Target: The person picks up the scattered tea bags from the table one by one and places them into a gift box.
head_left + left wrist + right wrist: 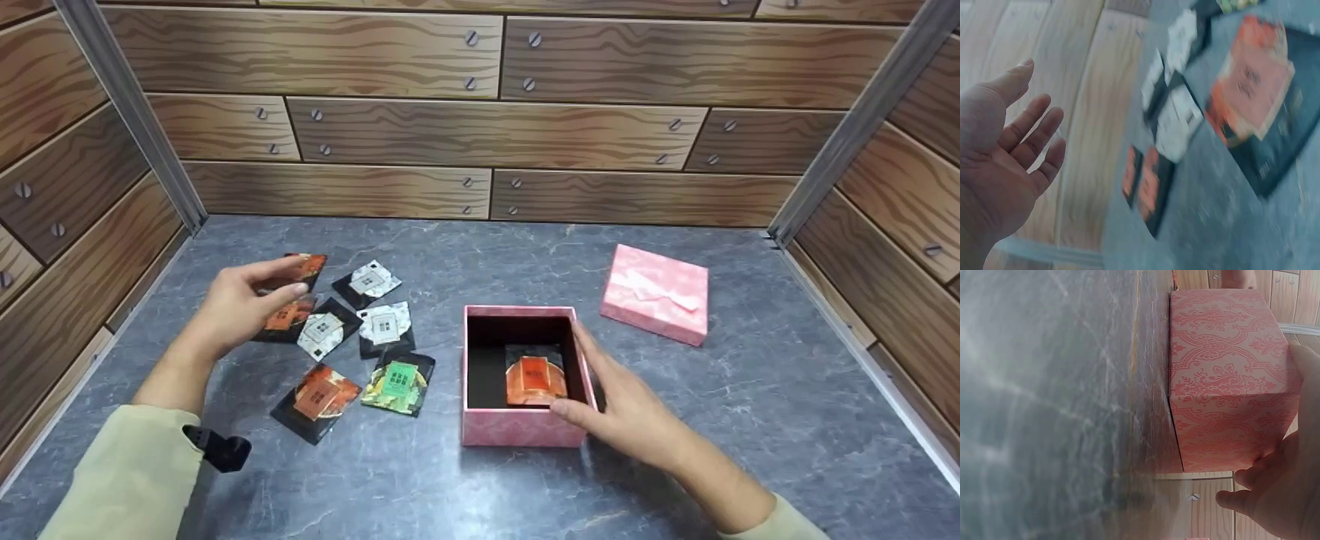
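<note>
In the head view, my left hand (244, 300) hovers over two orange-and-black sachets (283, 321) at the left, its thumb and fingers apart. The left wrist view shows that palm with nothing in it. My right hand (630, 405) holds the open pink box (521, 429) at its right side, the thumb on the front rim and the fingers along the right wall. Inside the box lies an orange sachet (535, 379). Right of the left hand are several white-and-black sachets (386, 328), a green sachet (399, 381) and another orange sachet (319, 401).
A pink lid (655, 292) with a bow lies behind and right of the box. Wood-patterned walls (390, 135) enclose the grey marbled table (337, 487) at the back and sides. A black clip (217, 448) sits on the left sleeve.
</note>
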Motion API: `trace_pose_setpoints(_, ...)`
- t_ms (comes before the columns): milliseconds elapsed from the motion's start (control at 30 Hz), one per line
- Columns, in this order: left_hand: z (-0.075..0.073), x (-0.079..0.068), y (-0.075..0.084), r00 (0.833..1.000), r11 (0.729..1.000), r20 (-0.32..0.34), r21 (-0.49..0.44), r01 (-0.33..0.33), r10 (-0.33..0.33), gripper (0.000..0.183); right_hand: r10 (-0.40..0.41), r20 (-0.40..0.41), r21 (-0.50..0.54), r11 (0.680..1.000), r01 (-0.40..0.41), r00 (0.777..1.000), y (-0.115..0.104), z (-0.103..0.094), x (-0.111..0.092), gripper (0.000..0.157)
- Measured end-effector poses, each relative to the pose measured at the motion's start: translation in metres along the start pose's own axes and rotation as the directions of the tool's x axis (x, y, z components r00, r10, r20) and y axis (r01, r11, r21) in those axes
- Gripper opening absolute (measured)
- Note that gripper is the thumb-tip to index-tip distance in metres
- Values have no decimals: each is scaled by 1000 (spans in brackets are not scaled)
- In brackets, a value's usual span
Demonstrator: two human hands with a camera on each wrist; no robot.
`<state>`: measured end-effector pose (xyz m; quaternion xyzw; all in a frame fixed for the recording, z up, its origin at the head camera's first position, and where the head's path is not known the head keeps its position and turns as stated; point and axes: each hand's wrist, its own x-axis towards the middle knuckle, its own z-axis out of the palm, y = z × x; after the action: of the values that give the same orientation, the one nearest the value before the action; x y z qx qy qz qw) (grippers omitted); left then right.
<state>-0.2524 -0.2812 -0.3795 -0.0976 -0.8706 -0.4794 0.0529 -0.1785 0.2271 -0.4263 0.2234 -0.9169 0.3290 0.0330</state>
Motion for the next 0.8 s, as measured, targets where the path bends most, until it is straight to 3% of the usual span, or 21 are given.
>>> trace_pose_setpoints(367, -9, -3, -57, 979, 977, -5, 61, 206, -206, 64, -10, -3, 2, 1000, 10, 1000, 0, -1, 0, 101)
trace_pose_setpoints(567, -7, -5, -76, 970, 966, -19, 79, 245, -244, 64, -11, 0, -2, 1000, 11, 1000, -1, 0, 0, 101)
trace_pose_setpoints(800, -6, -3, -88, 968, 964, 11, 96, 247, -249, 66, 17, 16, 5, 1000, -17, 1000, 0, 0, 0, 101)
